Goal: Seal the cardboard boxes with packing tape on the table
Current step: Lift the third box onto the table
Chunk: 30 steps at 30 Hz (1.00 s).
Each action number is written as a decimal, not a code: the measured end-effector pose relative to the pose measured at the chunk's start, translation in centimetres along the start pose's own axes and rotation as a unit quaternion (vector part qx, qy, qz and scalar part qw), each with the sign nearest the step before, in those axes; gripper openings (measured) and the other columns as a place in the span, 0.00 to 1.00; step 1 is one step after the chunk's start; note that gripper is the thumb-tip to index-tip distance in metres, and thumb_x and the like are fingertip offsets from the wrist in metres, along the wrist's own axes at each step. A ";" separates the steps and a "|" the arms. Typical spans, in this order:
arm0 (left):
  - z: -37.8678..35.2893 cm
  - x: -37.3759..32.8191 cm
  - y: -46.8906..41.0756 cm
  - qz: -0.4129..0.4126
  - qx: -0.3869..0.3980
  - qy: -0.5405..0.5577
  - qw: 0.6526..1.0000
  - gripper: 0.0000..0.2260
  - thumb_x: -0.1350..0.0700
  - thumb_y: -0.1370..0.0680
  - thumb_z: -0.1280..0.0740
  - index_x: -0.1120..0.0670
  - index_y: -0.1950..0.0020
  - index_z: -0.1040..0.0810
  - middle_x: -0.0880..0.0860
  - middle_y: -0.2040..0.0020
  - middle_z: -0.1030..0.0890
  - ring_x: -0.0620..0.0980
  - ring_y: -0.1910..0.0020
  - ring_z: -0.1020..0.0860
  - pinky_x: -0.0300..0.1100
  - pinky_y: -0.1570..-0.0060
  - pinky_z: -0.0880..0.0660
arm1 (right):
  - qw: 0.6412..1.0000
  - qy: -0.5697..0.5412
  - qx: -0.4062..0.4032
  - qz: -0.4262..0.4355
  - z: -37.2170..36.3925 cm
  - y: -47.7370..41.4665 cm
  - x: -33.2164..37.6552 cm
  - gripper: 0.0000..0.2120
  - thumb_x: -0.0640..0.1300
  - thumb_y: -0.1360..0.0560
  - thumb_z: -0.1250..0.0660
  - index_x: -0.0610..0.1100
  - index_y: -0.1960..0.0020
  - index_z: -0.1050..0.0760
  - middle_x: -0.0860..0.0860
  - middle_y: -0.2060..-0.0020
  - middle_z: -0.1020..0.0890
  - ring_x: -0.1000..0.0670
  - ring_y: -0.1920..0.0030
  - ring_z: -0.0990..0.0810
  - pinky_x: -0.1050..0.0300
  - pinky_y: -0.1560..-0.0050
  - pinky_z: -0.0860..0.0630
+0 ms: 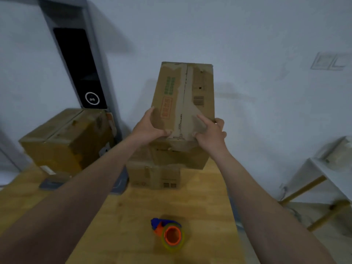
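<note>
A tall cardboard box [183,92] with old tape along its middle seam is tilted up above a stack of two more cardboard boxes [162,174] on the wooden table [133,225]. My left hand [149,128] grips its lower left edge, thumb on the front face. My right hand [210,133] grips its lower right corner, with one finger lying straight on the face. A packing tape dispenser [168,233], blue and orange with a yellowish roll, lies on the table near me.
A larger cardboard box [66,138] sits at the table's back left, beside a tall dark-panelled appliance [80,69]. A flat grey object [51,182] lies in front of it. A white shelf unit with wooden legs [323,180] stands to the right, off the table.
</note>
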<state>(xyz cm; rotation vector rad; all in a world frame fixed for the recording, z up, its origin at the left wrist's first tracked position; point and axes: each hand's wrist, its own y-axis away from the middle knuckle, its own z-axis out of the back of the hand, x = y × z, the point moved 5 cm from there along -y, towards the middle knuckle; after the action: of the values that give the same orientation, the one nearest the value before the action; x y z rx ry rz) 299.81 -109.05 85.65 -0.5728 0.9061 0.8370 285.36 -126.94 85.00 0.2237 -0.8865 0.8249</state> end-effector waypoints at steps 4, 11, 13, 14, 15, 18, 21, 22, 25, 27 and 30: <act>7.9 2.7 3.6 -0.002 -0.012 -0.043 0.999 0.47 0.49 0.30 0.18 0.46 0.17 0.42 0.47 0.21 0.35 0.51 0.24 0.34 0.48 0.28 0.32 | 0.998 -0.038 0.038 0.014 -5.4 3.0 5.0 0.27 0.46 0.22 0.31 0.67 0.28 0.33 0.50 0.27 0.43 0.36 0.31 0.37 0.45 0.28 0.34; 17.9 10.5 12.0 0.067 0.050 -0.138 0.987 0.56 0.43 0.34 0.17 0.40 0.16 0.52 0.56 0.18 0.47 0.58 0.20 0.42 0.55 0.22 0.40 | 0.994 -0.037 0.098 0.032 -15.7 11.7 12.0 0.28 0.46 0.23 0.29 0.70 0.30 0.31 0.49 0.24 0.44 0.36 0.25 0.40 0.38 0.24 0.39; 19.7 12.9 14.7 0.075 0.066 -0.137 0.986 0.55 0.47 0.31 0.18 0.42 0.16 0.52 0.55 0.17 0.48 0.57 0.19 0.46 0.53 0.22 0.42 | 0.992 -0.036 0.117 0.031 -18.3 14.6 13.0 0.28 0.44 0.22 0.29 0.68 0.30 0.31 0.48 0.23 0.45 0.38 0.24 0.41 0.40 0.23 0.39; 20.4 14.0 16.0 0.086 0.073 -0.138 0.984 0.53 0.49 0.30 0.19 0.42 0.16 0.51 0.56 0.17 0.50 0.58 0.18 0.48 0.52 0.23 0.43 | 0.990 -0.042 0.130 0.028 -19.5 16.1 13.3 0.28 0.42 0.22 0.30 0.67 0.30 0.31 0.48 0.22 0.46 0.39 0.23 0.41 0.43 0.24 0.38; 21.1 15.4 17.2 0.101 0.075 -0.145 0.981 0.52 0.49 0.29 0.19 0.41 0.16 0.50 0.57 0.18 0.52 0.59 0.19 0.48 0.53 0.23 0.43 | 0.988 -0.048 0.146 0.025 -20.6 17.6 13.5 0.28 0.42 0.22 0.30 0.66 0.29 0.31 0.47 0.22 0.47 0.39 0.23 0.42 0.46 0.24 0.37; 22.7 19.1 19.9 0.134 0.074 -0.170 0.974 0.52 0.45 0.32 0.18 0.38 0.17 0.48 0.60 0.19 0.51 0.62 0.20 0.45 0.55 0.24 0.40 | 0.985 -0.025 0.173 0.003 -23.6 21.4 13.7 0.26 0.44 0.22 0.30 0.67 0.30 0.30 0.46 0.22 0.47 0.36 0.23 0.45 0.40 0.22 0.43; 23.0 22.5 22.4 0.143 0.100 -0.175 0.969 0.56 0.35 0.42 0.19 0.35 0.20 0.44 0.55 0.20 0.43 0.59 0.22 0.39 0.56 0.24 0.35 | 0.984 0.009 0.179 -0.019 -25.8 24.8 13.6 0.24 0.45 0.22 0.31 0.66 0.32 0.28 0.46 0.24 0.45 0.34 0.26 0.43 0.42 0.23 0.45; 23.0 23.5 23.0 0.146 0.108 -0.164 0.970 0.56 0.34 0.45 0.19 0.36 0.21 0.42 0.53 0.21 0.41 0.58 0.23 0.37 0.56 0.25 0.34 | 0.985 0.019 0.172 -0.022 -26.3 25.7 13.5 0.23 0.45 0.23 0.31 0.66 0.33 0.27 0.46 0.24 0.45 0.34 0.28 0.41 0.43 0.24 0.43; 22.8 25.1 25.6 0.164 0.126 -0.143 0.968 0.49 0.44 0.34 0.17 0.41 0.20 0.41 0.55 0.21 0.44 0.58 0.22 0.41 0.55 0.23 0.37 | 0.985 0.064 0.161 -0.016 -27.1 28.2 13.6 0.24 0.44 0.23 0.31 0.66 0.33 0.27 0.46 0.25 0.44 0.37 0.28 0.39 0.46 0.25 0.42; 22.8 25.9 26.9 0.170 0.141 -0.141 0.965 0.45 0.49 0.30 0.19 0.43 0.19 0.41 0.55 0.23 0.44 0.58 0.23 0.40 0.52 0.25 0.37 | 0.983 0.087 0.163 -0.010 -27.4 29.2 13.8 0.24 0.43 0.24 0.31 0.66 0.33 0.27 0.47 0.26 0.44 0.40 0.27 0.40 0.46 0.25 0.43; 22.9 26.4 28.4 0.176 0.155 -0.135 0.963 0.42 0.53 0.27 0.20 0.46 0.19 0.40 0.51 0.27 0.37 0.54 0.24 0.38 0.48 0.29 0.35 | 0.979 0.103 0.175 -0.010 -27.8 30.1 13.8 0.25 0.42 0.26 0.31 0.64 0.34 0.25 0.49 0.29 0.42 0.42 0.27 0.39 0.47 0.24 0.44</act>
<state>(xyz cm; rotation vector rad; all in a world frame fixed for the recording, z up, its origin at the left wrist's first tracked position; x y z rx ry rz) 295.87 -66.23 72.17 -0.0184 0.8761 1.0381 285.22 -85.26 73.42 0.4464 -0.5401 0.9656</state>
